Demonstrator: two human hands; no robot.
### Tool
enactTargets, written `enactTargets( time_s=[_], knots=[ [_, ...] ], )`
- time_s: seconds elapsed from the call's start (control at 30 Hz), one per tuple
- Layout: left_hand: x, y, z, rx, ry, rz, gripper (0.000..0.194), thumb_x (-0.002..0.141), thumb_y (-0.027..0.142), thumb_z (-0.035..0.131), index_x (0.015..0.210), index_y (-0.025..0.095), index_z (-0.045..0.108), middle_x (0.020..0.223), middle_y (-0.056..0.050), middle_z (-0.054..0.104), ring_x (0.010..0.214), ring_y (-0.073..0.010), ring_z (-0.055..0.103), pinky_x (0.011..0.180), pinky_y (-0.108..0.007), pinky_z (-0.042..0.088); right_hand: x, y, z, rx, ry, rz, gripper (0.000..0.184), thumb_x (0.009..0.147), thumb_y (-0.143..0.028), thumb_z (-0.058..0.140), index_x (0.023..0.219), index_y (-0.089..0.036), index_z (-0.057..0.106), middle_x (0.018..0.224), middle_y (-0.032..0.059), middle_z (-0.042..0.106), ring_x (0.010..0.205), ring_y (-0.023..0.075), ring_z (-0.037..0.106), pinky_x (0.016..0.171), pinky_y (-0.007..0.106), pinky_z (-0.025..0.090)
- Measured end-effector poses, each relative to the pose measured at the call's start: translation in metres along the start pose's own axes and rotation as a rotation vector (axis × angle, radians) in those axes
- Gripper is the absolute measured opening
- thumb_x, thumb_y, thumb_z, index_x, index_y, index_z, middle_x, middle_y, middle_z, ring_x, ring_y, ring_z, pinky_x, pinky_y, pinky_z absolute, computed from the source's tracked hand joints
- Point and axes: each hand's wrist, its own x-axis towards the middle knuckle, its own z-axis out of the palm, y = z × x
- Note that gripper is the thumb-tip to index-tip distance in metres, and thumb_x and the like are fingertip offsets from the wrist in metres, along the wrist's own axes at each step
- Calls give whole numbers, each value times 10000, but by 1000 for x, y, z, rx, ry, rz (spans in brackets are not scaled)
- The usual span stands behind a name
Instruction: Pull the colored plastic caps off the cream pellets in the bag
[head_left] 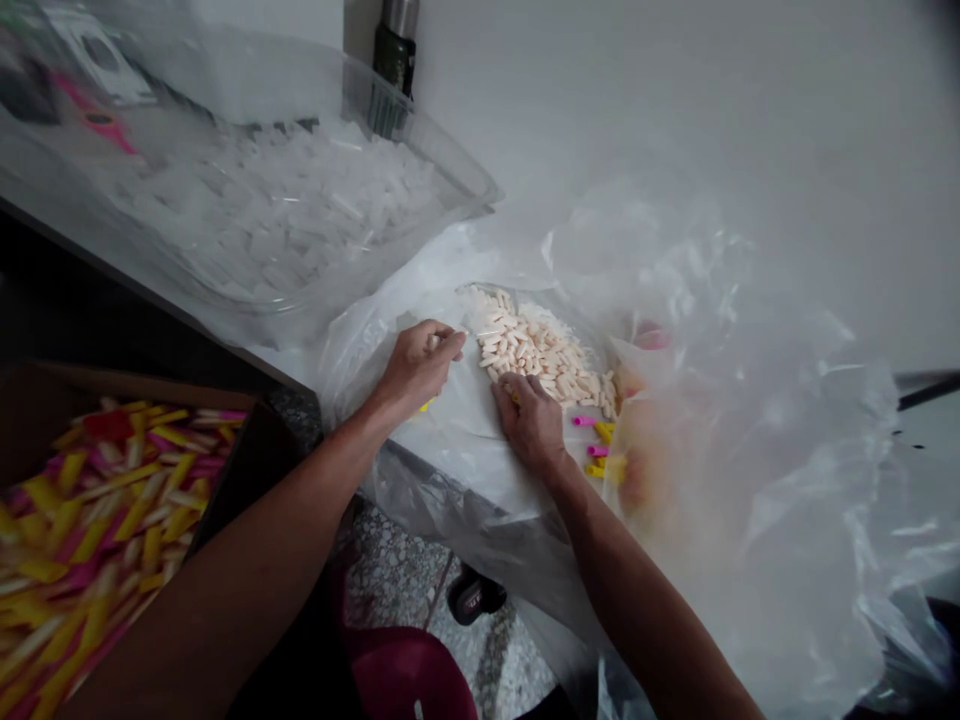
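Observation:
A pile of small cream-coloured sticks [544,352] lies on a white plastic sheet [469,440]. My left hand [420,365] is closed just left of the pile, thumb against the fingers; a pale stick end shows in its curl, and a thin clear piece seems to poke out at the fingertips. My right hand [531,422] rests at the pile's near edge with its fingers curled inward. A speck of yellow shows by its fingers, but what they grip is mostly hidden. Right of that hand lie several pink and yellow tubes [600,452].
A clear tub [457,170] of translucent pieces stands at the upper left, with a dark bottle [394,60] behind it. A cardboard box [251,420] full of yellow, pink and cream pieces is at lower left. Crumpled clear plastic [750,480] covers the right side. A maroon stool [412,675] stands below.

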Motion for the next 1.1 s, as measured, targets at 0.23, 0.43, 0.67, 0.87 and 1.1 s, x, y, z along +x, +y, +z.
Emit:
enactTargets(
  time_s=[0.23,0.43,0.67,0.87,1.1],
  knots=[
    [-7,14,3,-135,-34,-98,183,882,344,758,930,172,721,750,24,592,392,-41,425,331,-204,307,3,0,-3,153,-51,4,270,1068,-371,547,1188,-237,749,1140,91,755,1009,243,697,904,330,512],
    [-10,20,2,-243,-118,-236,174,888,293,742,824,173,634,690,40,542,404,-38,408,345,-180,289,2,-2,-11,403,35,41,288,1051,-410,547,974,-197,726,947,76,748,888,223,674,853,329,508],
    [-9,19,1,-217,-116,-229,146,936,262,674,835,163,636,689,43,533,407,-38,407,345,-175,299,-1,-7,-15,418,80,28,295,1043,-443,572,1036,-189,721,960,71,742,846,207,658,842,327,517],
    [-9,23,2,-239,-53,-247,140,948,256,661,849,161,634,685,52,533,398,-35,403,345,-180,287,7,-12,-1,221,-17,-90,352,1048,-404,583,1340,-236,687,1069,103,709,887,232,677,856,348,539],
    [-8,22,0,-249,-85,-246,133,949,238,673,843,160,648,654,52,531,390,-39,394,351,-186,288,18,-18,3,285,-20,-135,220,1076,-356,527,1044,-204,683,1027,99,686,941,233,656,866,349,522]
  ],
)
